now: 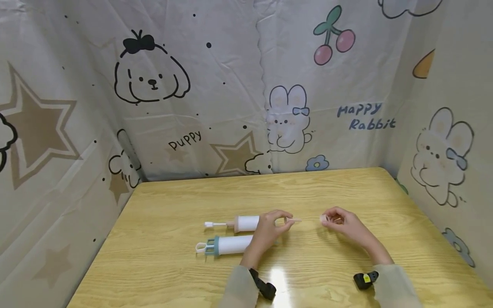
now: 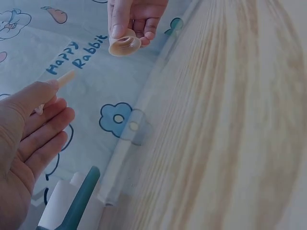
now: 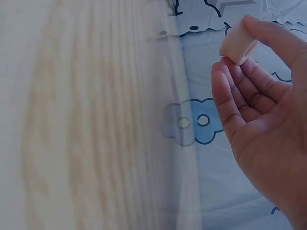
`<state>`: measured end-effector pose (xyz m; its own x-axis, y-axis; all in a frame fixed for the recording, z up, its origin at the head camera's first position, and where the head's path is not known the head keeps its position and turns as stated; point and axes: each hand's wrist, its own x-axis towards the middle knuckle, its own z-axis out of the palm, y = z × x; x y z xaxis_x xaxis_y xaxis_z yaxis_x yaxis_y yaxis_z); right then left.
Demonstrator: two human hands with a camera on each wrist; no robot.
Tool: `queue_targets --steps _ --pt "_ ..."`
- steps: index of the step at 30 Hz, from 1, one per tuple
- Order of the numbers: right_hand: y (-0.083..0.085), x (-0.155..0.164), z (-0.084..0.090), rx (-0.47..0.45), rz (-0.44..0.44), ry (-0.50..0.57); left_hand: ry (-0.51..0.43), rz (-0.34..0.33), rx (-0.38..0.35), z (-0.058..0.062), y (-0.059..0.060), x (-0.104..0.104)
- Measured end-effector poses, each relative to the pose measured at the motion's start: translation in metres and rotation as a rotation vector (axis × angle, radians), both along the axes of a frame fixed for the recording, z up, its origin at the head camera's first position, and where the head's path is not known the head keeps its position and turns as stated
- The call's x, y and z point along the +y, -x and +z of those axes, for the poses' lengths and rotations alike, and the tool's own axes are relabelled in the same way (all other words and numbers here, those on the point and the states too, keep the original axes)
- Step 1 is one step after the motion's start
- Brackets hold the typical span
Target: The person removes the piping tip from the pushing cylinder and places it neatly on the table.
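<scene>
Woodgrain table (image 1: 165, 282), cartoon backdrop (image 1: 227, 107), pinch grips: left hand (image 1: 268, 231) on nozzle (image 2: 66, 78), right hand (image 1: 353, 230) on ring (image 3: 235, 44)

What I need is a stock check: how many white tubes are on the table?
2: the beige-ended tube, farther back, and the teal-ended tube, nearer. The left hand partly hides both.

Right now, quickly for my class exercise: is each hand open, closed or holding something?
Left hand: closed, pinching a slim beige piece.
Right hand: closed, holding a hollow beige ring.
</scene>
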<state>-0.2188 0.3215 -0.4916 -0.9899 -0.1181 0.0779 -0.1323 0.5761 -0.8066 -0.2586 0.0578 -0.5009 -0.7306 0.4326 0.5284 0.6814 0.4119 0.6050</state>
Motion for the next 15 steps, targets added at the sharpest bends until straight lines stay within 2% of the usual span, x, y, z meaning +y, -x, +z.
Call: queue_targets --steps 6,10,15 --pt "0.003 0.006 -0.005 -0.013 -0.003 -0.028 0.018 -0.006 0.008 -0.002 0.001 0.006" --pt "0.006 0.008 -0.007 -0.019 0.008 -0.061 0.026 -0.015 -0.011 -0.003 0.002 0.011" --pt "0.009 0.008 -0.007 -0.028 0.015 -0.139 0.073 -0.007 -0.031 -0.003 0.002 0.018"
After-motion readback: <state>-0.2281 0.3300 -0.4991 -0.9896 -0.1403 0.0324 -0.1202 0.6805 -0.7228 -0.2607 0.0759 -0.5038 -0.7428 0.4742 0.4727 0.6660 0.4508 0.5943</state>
